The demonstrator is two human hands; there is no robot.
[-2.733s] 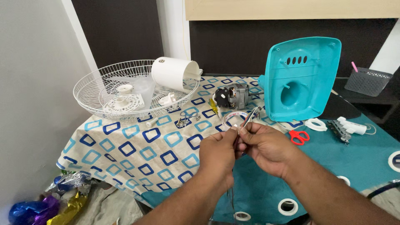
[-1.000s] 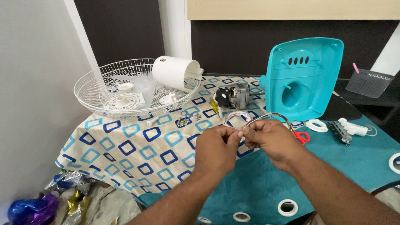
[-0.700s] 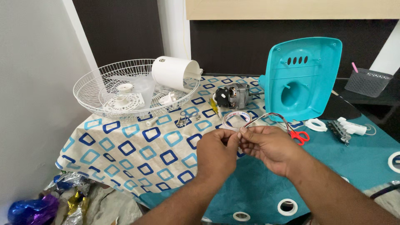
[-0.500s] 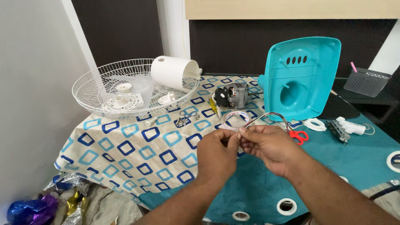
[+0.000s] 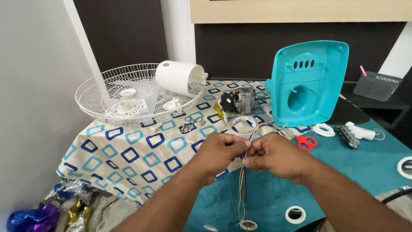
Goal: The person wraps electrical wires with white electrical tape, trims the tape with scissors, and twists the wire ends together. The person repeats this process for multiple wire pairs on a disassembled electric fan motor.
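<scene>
My left hand (image 5: 221,150) and right hand (image 5: 274,155) pinch a bundle of coloured wires (image 5: 243,189) above the worktop (image 5: 128,150). The ends seem unjoined, though my fingers hide them. The motor (image 5: 240,101), grille (image 5: 128,96) and teal housing (image 5: 311,83) lie apart, unassembled.

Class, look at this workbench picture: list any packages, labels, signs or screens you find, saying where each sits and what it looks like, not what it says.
None can be made out: no package, sign or screen.
Nearest thing: small dark mark on the white cylinder in the wire basket; too small to tell.
</scene>
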